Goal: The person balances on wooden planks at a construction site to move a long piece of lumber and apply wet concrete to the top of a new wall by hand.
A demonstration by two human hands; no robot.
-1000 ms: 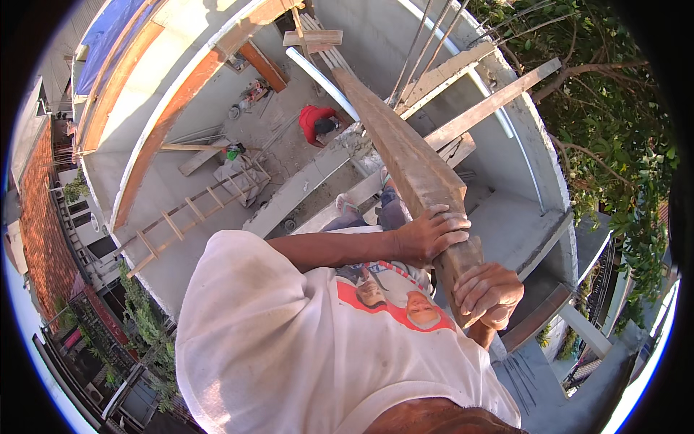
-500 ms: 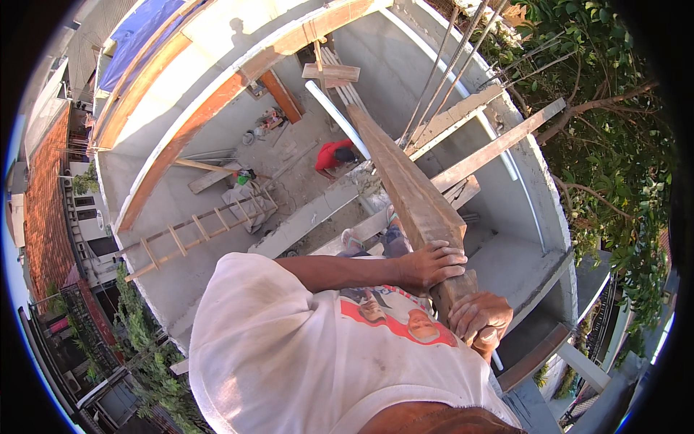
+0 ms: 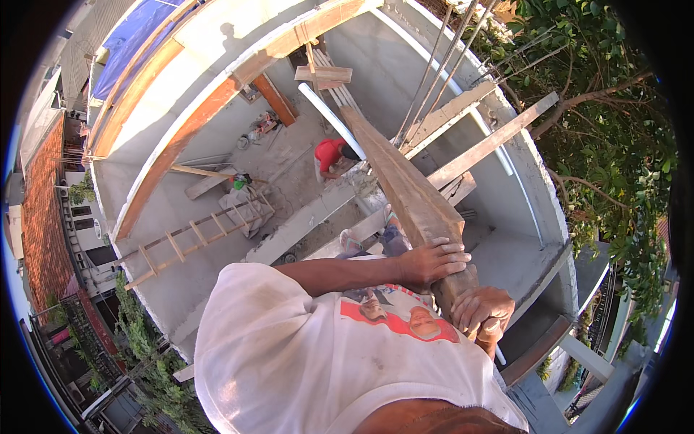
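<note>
High above a concrete floor, a long wooden plank slants down from the person's chest toward the level below. Left hand lies across the plank's upper end, fingers curled over its top face. Right hand is clenched around the plank's end just below the left. Far below, a person in a red shirt crouches beside the plank's lower part. A wooden ladder lies flat on the floor, well apart. Tree branches crowd the right side.
</note>
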